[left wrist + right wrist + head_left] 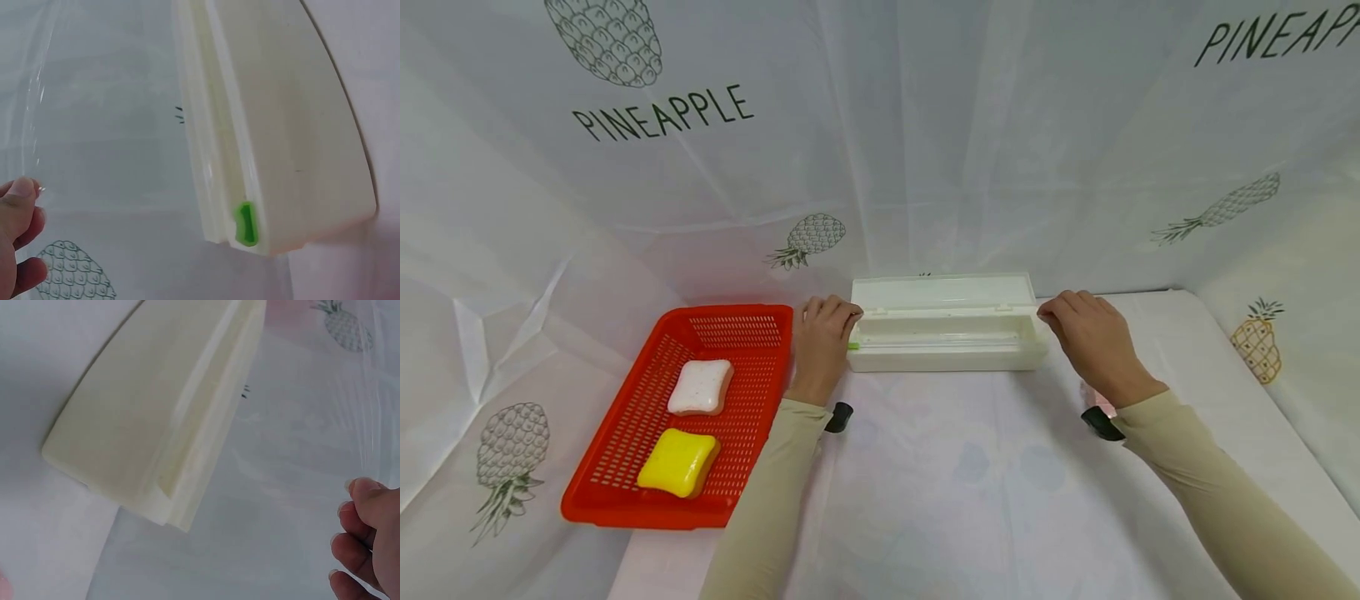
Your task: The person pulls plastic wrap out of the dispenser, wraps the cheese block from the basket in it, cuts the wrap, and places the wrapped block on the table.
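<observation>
A white cling film dispenser box [946, 360] stands at the back of the table, its lid [940, 292] raised. Clear cling film [32, 106] stretches between the two hands, creased along its edge. At the box's left end, the left hand [820, 346] pinches one corner of the film between thumb and finger. Past the right end, the right hand [1093, 346] pinches the opposite corner; in the right wrist view the film [370, 412] runs up from those fingertips. A green slide cutter [246, 223] sits at the left end of the box's rail.
Left of the left arm lies a red plastic basket [767, 358] holding a white sponge [698, 387] and a yellow sponge [677, 462]. A pink object [1097, 400] is partly hidden behind the right wrist. A pineapple-print curtain [925, 167] hangs close behind the box.
</observation>
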`<action>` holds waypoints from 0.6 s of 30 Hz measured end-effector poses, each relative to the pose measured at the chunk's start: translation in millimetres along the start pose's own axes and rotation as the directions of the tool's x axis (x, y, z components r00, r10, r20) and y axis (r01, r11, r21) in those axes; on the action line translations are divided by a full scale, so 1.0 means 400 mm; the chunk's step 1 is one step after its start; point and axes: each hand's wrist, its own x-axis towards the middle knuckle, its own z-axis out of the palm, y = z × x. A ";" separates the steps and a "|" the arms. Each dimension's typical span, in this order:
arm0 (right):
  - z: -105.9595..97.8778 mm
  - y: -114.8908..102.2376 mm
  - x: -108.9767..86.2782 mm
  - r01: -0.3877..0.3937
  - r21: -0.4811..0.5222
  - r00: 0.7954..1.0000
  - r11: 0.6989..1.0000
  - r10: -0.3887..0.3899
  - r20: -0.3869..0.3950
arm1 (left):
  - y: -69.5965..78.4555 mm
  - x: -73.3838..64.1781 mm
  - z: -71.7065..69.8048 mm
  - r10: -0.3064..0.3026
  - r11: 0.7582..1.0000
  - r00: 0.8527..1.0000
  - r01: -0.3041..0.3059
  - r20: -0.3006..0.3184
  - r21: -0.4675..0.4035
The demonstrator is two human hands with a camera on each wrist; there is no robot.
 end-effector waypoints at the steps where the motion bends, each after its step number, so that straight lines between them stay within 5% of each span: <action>1: -0.004 0.000 0.002 0.005 0.005 1.000 1.000 -0.005 -0.003 | 0.001 0.001 -0.004 0.002 1.000 1.000 -0.002 0.000 -0.004; 18: -0.049 0.003 0.024 0.062 -0.017 0.996 0.998 -0.063 -0.069 | -0.004 0.013 -0.036 0.040 0.999 0.997 -0.041 -0.073 -0.002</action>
